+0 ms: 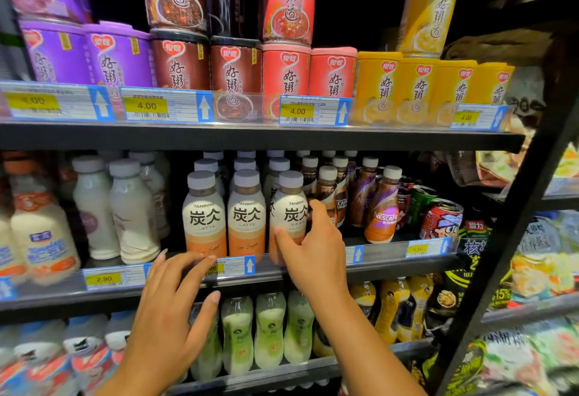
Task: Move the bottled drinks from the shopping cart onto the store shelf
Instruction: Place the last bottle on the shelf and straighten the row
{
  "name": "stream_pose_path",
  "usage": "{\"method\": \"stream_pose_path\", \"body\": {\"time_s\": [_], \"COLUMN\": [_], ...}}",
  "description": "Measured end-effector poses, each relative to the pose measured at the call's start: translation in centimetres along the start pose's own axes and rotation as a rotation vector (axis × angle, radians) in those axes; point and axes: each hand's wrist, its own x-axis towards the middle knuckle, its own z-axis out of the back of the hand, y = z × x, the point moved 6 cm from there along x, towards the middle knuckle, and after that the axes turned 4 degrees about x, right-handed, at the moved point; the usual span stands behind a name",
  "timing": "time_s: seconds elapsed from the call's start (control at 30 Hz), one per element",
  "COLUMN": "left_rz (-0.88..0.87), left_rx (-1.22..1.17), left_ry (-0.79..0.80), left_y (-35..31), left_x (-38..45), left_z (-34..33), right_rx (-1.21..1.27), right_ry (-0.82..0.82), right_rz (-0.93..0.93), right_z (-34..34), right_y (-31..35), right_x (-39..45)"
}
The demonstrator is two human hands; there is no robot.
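Fingers of right hand curled round latte bottle; left hand spread, empty.

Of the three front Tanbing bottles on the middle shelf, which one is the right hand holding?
The rightmost Tanbing bottle: the right hand wraps its lower body, while the other two stand untouched.

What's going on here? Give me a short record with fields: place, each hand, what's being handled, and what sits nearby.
place: store shelf, middle level
right hand: grips the rightmost Tanbing bottle at the shelf's front edge
left hand: fingers straight, tips at the price strip below the leftmost Tanbing bottle
front row: three Tanbing bottles side by side
nearby: Nescafe bottle to the right, white milk bottles to the left
cart: not in view
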Motion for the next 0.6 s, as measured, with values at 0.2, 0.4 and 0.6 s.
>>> {"method": "stream_pose_path", "body": {"time_s": [0.2,0.4,0.6], "left_rz": [0.013,0.01,0.008], "left_rx": [0.002,0.007,0.012], "left_ry": [0.012,0.029,0.037], "left_y": [0.04,-0.13,-0.21], "left_x": [-0.06,-0.09,-0.05], "left_z": [0.02,0.09,0.26], "right_rx": [-0.003,-0.001,-0.006], "right_ry": [-0.041,-0.056,-0.06], "right_rz": [-0.004,0.007,0.01], "right_z": [-0.43,-0.54,-0.57], "right_y": [-0.2,-0.47,-0.48], "right_x": [0.27,0.35,0.31]}}
